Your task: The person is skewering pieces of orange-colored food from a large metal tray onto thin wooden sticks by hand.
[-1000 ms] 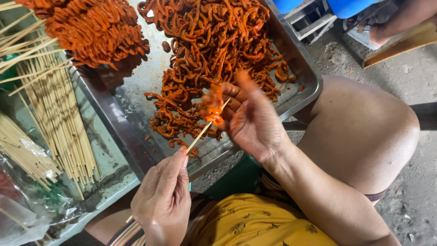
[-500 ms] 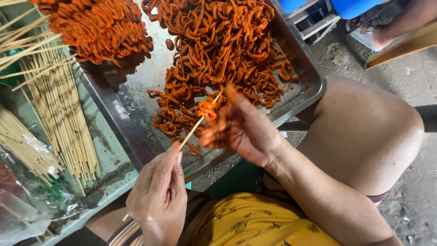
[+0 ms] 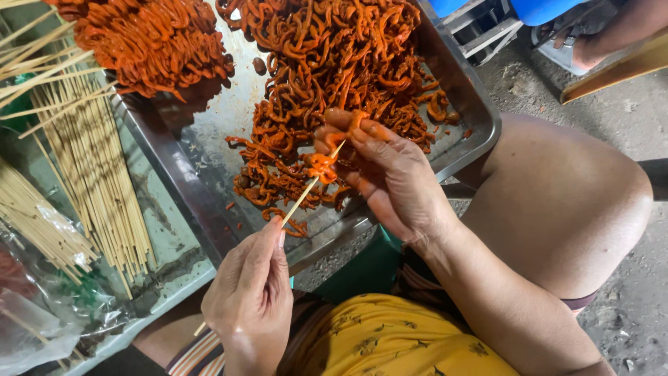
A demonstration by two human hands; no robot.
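— Over the metal tray (image 3: 456, 90), seen from the head camera, what are the two hands doing?

— Left hand (image 3: 250, 299) is closed to a pinch around the lower end of a thin bamboo skewer (image 3: 306, 191), thumb and forefinger pressed on it, the other fingers curled under. The skewer slants up and to the right from that pinch.

— And the other?

— Right hand (image 3: 393, 177) is half closed, fingers bent around a reddish-orange strip of seasoned meat (image 3: 323, 166) that sits bunched on the skewer near its tip. Its fingertips are smeared with the same orange coating and hold a loop of the strip just above the point.

— Where does that happen, relative to the tray?

— Above its near edge, over the big pile of loose strips (image 3: 334, 63). A second heap (image 3: 149, 42) lies at the tray's far left corner.

— Anything beside the tray?

— Bare skewers (image 3: 90, 167) in a loose bundle on the left, with crumpled clear plastic (image 3: 42, 313) below them.

— What can't you make out?

— Whether the skewer's tip has passed through the strip; fingers cover it. Both heaps are cut off by the top edge, and the left palm is turned away.
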